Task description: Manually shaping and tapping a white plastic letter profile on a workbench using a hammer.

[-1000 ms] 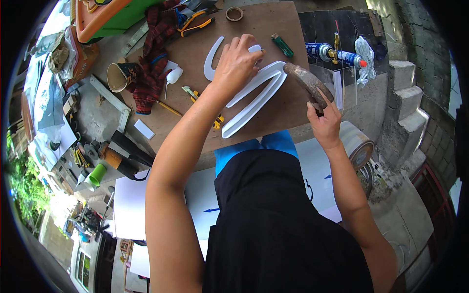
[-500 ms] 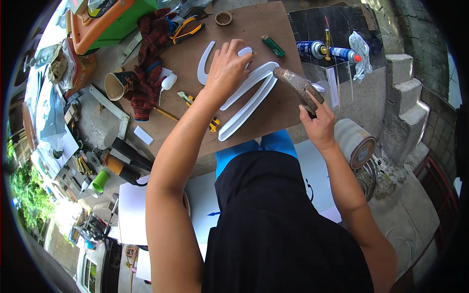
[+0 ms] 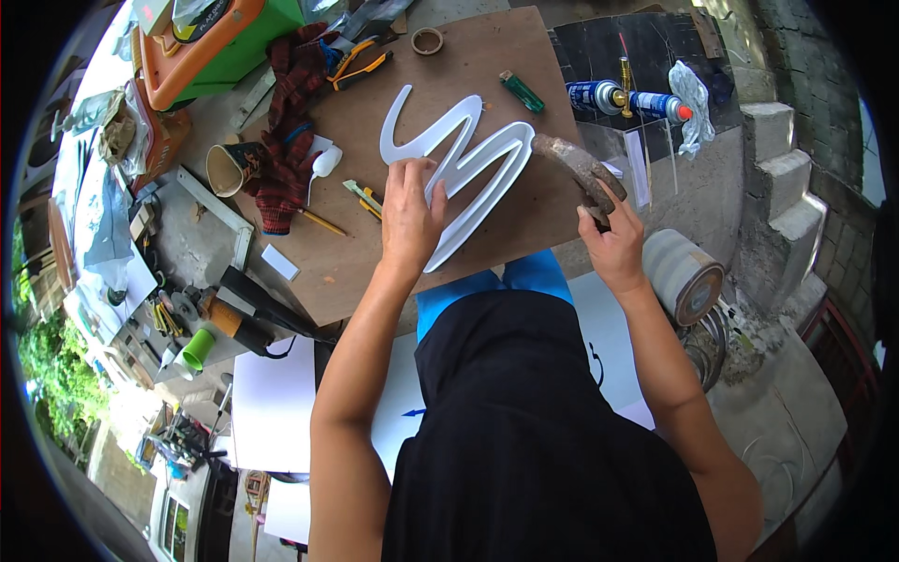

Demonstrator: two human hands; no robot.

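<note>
A: Item one, the white zigzag piece (image 3: pixel 479 159): place and form?
B: One, rimmed strokes with pointed bends; lying on the brown board (image 3: pixel 510 211), its near end close to the board's near edge.

A: Left hand (image 3: pixel 410 214), relative to it?
B: At the piece's left side, fingertips by the low left bend, thumb beside the middle stroke. Fingers slightly curled; whether they grip the piece or merely rest, cannot tell.

A: Right hand (image 3: pixel 618 242)?
B: Right of the piece and apart from it. Thumb and fingers closed round the near end of a curved rusty bar (image 3: pixel 569 159). The bar's far end meets or sits just beside the piece's right-hand bend; contact cannot be told.

A: Sundries, far side?
B: One tape roll (image 3: pixel 427 41); one green lighter (image 3: pixel 522 92), beyond the piece to the right; one pair of orange-and-black pliers (image 3: pixel 361 67), far left.

A: Sundries, left?
B: One cutter (image 3: pixel 361 197), just left of the left hand; one pencil (image 3: pixel 323 222), left of the cutter; one small white bottle (image 3: pixel 328 161), beside a dark red glove (image 3: pixel 281 211); one paper cup (image 3: pixel 225 169), left of the bottle.
</note>
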